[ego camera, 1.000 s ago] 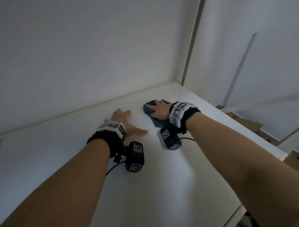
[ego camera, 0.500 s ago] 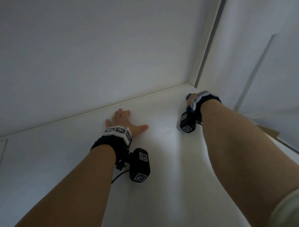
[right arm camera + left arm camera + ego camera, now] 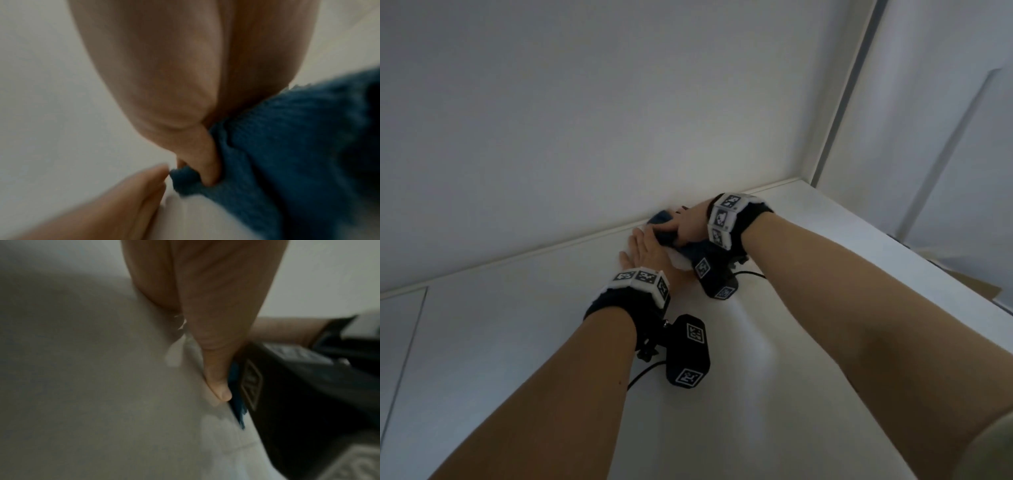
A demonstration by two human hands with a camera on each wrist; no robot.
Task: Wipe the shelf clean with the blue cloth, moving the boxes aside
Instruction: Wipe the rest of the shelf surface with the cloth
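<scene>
The blue cloth (image 3: 661, 218) is bunched against the back wall on the white shelf (image 3: 756, 394). My right hand (image 3: 683, 222) lies on top of it and grips it, the thumb dug into its folds. In the right wrist view the cloth (image 3: 287, 146) wraps round the thumb. My left hand (image 3: 643, 247) rests flat on the shelf just left of the cloth, fingers straight and nearly touching it. The left wrist view shows a strip of the cloth (image 3: 236, 386) beside my left thumb. No boxes stand on the shelf in these views.
The white back wall (image 3: 619, 120) rises right behind the hands. A white side panel (image 3: 835, 102) closes the shelf at the far right. A brown cardboard edge (image 3: 976, 284) shows beyond the shelf's right rim.
My right hand slid the cloth left along the back wall from the right corner, up to my left hand. The left hand stayed flat in place.
</scene>
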